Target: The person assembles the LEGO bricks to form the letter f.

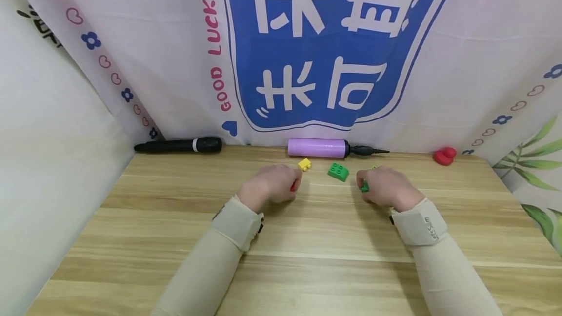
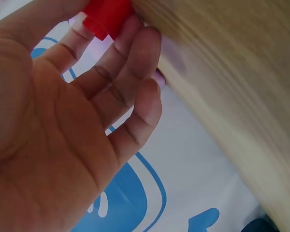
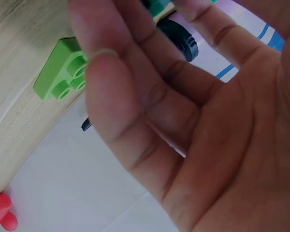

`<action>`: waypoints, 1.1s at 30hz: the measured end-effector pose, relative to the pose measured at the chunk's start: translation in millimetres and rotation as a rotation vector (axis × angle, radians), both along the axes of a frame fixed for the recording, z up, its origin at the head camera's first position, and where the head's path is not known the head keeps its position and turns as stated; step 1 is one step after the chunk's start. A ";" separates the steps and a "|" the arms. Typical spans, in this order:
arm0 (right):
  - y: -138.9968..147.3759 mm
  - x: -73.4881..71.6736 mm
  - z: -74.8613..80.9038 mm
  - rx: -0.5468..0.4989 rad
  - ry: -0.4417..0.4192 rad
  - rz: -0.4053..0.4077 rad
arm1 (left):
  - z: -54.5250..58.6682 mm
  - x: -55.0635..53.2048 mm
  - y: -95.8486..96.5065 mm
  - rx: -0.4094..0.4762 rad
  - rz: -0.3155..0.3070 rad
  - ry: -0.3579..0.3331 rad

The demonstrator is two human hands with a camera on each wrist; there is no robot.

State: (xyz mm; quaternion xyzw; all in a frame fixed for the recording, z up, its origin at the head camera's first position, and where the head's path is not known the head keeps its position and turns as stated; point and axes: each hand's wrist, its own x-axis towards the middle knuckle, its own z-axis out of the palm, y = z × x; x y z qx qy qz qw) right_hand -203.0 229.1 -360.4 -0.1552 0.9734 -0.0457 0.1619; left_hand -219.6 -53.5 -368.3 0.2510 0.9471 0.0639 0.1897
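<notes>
My left hand [image 1: 274,184] pinches a red toy brick [image 2: 108,17] between thumb and fingertips, low over the table. Most of that brick is covered by the fingers in the head view. To the right, my right hand [image 1: 384,187] holds a small green toy brick [image 1: 365,186] at its fingertips. Behind this hand a light green brick [image 3: 63,72] lies on the table with its studs showing. Between the two hands sit a green brick [image 1: 338,172] and, nearer the left hand, a small yellow brick [image 1: 304,164].
A purple hand pump [image 1: 317,148] with a black nozzle lies along the back edge against the printed cloth [image 1: 175,62]. Back left is a long black object [image 1: 175,146] with a white band. A small red rounded toy [image 1: 445,156] stands back right on the wooden table [image 1: 307,272].
</notes>
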 end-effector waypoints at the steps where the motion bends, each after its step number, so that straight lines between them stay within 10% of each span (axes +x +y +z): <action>1: 0.0 -0.1 -0.3 -0.003 -0.001 0.005 | -0.3 0.4 0.7 -0.002 -0.004 0.001; 33: -20.9 4.2 0.3 -0.389 0.083 0.130 | -1.1 15.9 26.1 0.104 -0.127 -0.068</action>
